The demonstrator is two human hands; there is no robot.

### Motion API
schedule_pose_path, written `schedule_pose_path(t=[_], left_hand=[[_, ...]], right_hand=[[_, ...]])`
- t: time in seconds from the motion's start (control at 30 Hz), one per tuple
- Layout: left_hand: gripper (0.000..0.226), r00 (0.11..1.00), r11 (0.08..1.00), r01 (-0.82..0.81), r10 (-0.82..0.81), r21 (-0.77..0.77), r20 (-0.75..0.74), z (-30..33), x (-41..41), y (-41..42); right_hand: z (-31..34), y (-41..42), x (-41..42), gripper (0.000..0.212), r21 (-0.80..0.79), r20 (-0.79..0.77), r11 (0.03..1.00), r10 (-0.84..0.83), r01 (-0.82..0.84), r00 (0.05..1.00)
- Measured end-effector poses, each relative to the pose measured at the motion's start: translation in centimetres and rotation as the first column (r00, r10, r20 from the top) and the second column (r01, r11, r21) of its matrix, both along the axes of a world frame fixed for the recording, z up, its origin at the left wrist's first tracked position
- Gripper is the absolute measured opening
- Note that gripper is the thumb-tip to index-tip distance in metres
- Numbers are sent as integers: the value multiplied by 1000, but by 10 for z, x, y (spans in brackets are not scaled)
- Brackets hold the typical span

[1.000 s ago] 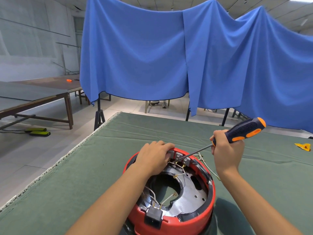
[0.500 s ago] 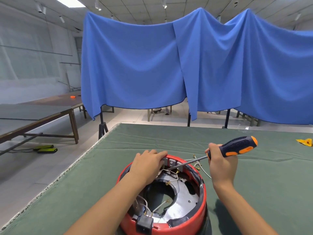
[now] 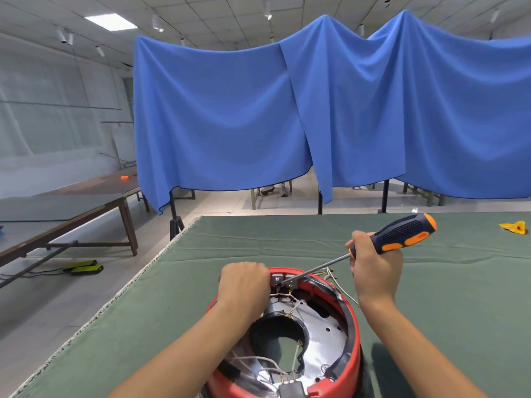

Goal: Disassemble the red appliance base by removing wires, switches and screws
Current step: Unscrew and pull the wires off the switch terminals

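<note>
A green cloth-covered surface [image 3: 287, 245] runs away from the person, with blue drapes [image 3: 230, 116] hung across the room behind it. The red appliance base [image 3: 355, 334] sits at the near edge of the surface, directly below the camera, open side up, so its shiny metal plate, dark central opening and loose wires show.

The left hand [image 3: 244, 285] lies on the far left rim of the base, fingers curled over the edge and gripping it, apparently to steady the shell. The right hand [image 3: 373, 268] is off to the right of the base, above the surface, closed around the black-and-orange handle of a screwdriver [image 3: 402, 234].

The screwdriver's long axis slants down and to the left: handle high and to the right, beyond the right hand, and the shaft running to the far rim. Its tip meets the pair of small grey switch blocks [image 3: 283, 278] mounted inside the far rim, just beside the left hand's fingertips. I cannot tell whether the tip is seated in a screw head or wedged beside the block.

So the work point lies left of and below the right hand and almost touching the left, making the left hand the nearer of the two. The next move likely calls for force along that slanted shaft; a slip would carry the tip toward the left fingers. Thin wires [image 3: 334, 278] trail over the rim under the shaft.
</note>
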State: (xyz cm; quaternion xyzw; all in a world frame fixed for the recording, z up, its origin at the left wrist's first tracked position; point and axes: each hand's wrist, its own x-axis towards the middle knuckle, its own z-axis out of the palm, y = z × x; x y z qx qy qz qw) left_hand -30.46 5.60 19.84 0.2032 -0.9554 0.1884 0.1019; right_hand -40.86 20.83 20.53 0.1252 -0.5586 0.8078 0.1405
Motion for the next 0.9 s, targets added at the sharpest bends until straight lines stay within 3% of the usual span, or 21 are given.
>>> schedule_pose_path(t=[0.17, 0.37, 0.47, 0.7, 0.9], left_hand=[[26, 994, 998, 70, -70, -3, -85, -2, 0, 3], [11, 989, 992, 104, -96, 73, -109, -9, -5, -10], [19, 986, 992, 95, -82, 87, -145, -11, -8, -14], [23, 938, 936, 145, -26, 322, -345, -16, -8, -23], [22, 926, 843, 167, 44, 511, -374, -17, -8, -28]], right_hand=[[3, 1, 6, 19, -3, -38, 1000, -21, 21, 999], [10, 2, 11, 18, 4, -61, 999, -46, 47, 997], [10, 0, 12, 19, 20, -85, 998, -50, 52, 995], [1, -5, 10, 18, 12, -84, 998, -57, 58, 995], [-3, -9, 10, 20, -22, -52, 998, -67, 66, 996]])
